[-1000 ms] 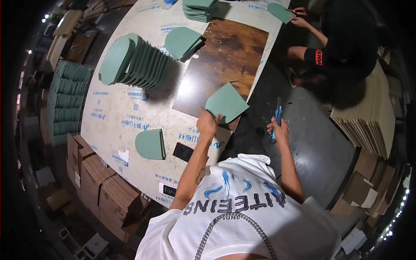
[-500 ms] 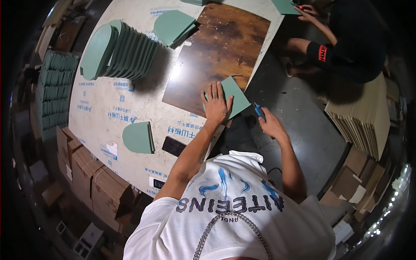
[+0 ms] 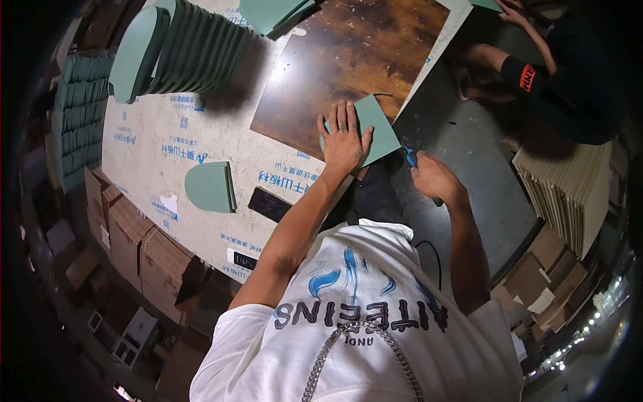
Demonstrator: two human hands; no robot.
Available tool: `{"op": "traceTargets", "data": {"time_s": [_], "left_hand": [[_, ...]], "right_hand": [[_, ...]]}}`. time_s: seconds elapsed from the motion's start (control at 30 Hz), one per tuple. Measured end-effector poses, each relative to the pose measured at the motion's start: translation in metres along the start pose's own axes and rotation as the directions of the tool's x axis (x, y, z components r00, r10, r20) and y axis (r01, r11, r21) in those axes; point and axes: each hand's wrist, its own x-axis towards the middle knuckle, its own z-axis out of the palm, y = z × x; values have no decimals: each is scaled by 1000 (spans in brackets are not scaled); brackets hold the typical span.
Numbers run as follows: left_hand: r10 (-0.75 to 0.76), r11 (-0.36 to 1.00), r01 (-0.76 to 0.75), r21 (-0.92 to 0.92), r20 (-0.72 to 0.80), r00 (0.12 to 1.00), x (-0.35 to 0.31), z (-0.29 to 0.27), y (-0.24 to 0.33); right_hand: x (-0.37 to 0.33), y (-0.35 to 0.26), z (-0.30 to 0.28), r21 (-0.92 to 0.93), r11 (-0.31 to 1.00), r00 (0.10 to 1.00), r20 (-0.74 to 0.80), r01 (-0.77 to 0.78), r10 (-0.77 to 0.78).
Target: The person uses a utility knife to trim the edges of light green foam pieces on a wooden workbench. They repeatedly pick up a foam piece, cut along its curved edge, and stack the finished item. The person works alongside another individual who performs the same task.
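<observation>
A pale green board (image 3: 380,134), straight-edged where it shows, lies on a dark wood-patterned panel (image 3: 348,57) and reaches past the panel's near right edge. My left hand (image 3: 345,139) is pressed flat on it, fingers stretched out, covering its left part. Off the board's right corner, my right hand (image 3: 434,177) is closed around a slim blue-and-black utility knife (image 3: 410,158). The knife's blue end points up toward that corner; whether it touches the board I cannot tell. A thin curled strip (image 3: 382,94) sits at the board's far corner.
On the white printed table (image 3: 144,157) are a tall stack of rounded green boards (image 3: 177,50), a smaller green pair (image 3: 209,187) and a black phone (image 3: 269,204). Brown panels (image 3: 562,191) are stacked at the right. A co-worker (image 3: 562,80) is at the upper right. Cartons (image 3: 144,258) line the left.
The view has shifted, moving the tabletop upward in the picture. My left hand stays flat on the board. My right wrist has turned, showing the knife's black rear end. The co-worker's hands have moved.
</observation>
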Motion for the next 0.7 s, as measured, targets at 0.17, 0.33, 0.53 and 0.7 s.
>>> {"op": "traceTargets", "data": {"time_s": [0.17,0.33,0.53,0.7], "left_hand": [[1,1000,-1,-17,-13,1000,2,0,-1],[-13,1000,13,2,5,1000,1,3,0],[17,1000,-16,16,-22,1000,3,1,2],[-4,1000,4,8,-46,999,-7,-3,0]], "right_hand": [[2,7,22,-120,993,991,-131,19,-35],[6,12,44,-97,995,981,-191,20,-38],[81,82,144,-215,974,967,-224,74,-123],[70,104,178,150,979,850,-490,-135,192]]}}
